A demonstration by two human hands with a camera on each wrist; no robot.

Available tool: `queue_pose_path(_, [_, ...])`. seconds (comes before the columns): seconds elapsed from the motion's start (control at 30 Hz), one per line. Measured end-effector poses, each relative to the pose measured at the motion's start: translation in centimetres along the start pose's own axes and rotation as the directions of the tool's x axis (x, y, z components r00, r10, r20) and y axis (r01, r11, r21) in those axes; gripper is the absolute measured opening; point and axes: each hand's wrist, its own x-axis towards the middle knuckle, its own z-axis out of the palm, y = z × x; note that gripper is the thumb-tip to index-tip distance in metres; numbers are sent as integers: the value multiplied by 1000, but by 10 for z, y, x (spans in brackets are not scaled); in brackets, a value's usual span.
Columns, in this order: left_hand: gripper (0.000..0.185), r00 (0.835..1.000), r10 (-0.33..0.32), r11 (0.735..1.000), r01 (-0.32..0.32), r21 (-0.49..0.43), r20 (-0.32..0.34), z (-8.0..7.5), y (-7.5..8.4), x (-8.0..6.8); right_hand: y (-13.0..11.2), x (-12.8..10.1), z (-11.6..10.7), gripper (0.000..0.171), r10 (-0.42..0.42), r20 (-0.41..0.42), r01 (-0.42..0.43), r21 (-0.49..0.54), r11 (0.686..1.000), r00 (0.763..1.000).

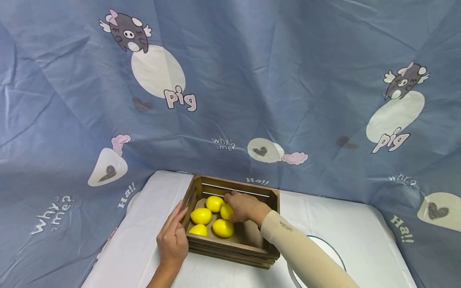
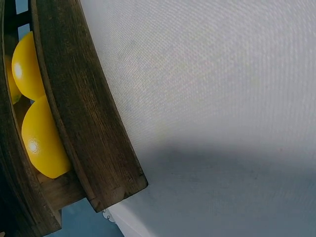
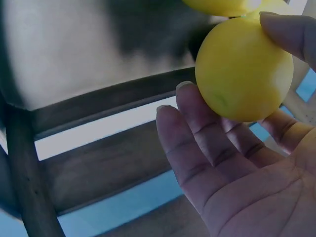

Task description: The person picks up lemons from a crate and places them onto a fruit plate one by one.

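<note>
Right hand [image 1: 245,208] is inside the wooden crate [image 1: 248,250] w/ fingers [image 3: 197,133] curled round a yellow lemon [image 3: 243,69], thumb on its far side. Left hand [image 1: 173,239] lies flat vs. the crate's left wall, fingers straight, on the counter [image 1: 144,240].

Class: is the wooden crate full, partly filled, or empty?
Partly filled: five lemons cluster on the crate's left; its right side shows bare floor. The right hand holds one.

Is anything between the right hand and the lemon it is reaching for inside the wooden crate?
No. The right hand already has its fingers curled round the lemon inside the wooden crate, with nothing between them. Other lemons lie close beside it, and the crate's top is open above.
</note>
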Motion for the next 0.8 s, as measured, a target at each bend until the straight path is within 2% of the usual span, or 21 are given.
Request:
queue_pose_path(0.17, [47,1000,-1,1000,1,1,-1,0,0,-1,-3,-6,-5,59,-7,12,7,20,1000,1000])
queue_pose_path(0.4, [47,1000,4,1000,-4,1,0,0,1,0,-5,-17,-12,58,-53,-2,53,-35,998,999])
queue_pose_path(0.8, [47,1000,9,1000,-9,2,2,-2,1,0,-6,-41,-21,62,-108,-21,106,-53,993,994])
